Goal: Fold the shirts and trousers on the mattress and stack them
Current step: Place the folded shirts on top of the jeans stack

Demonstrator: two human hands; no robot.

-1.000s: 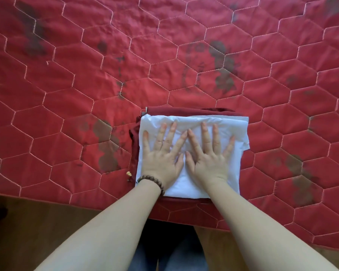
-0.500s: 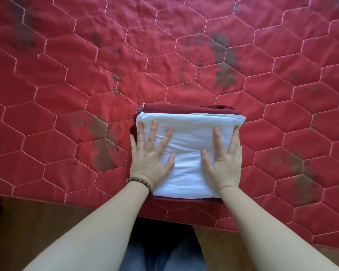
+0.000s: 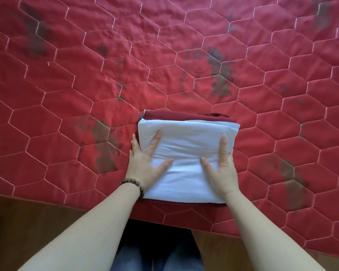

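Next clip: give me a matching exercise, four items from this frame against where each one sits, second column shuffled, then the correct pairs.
Items
1. white folded garment
2. dark red folded garment
3. bead bracelet
4. quilted red mattress

Places
A. around the left wrist
B. under the whole pile
C. top of the pile, between both hands
D. below the white piece, far edge peeking out

Pairs: 1-C, 2-D, 3-A, 4-B

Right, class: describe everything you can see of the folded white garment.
The folded white garment is a soft rectangular bundle of plain cloth, its layered edges showing at the far right corner. It lies flat on a folded dark red garment near the mattress edge. The left hand and right hand hold its sides.
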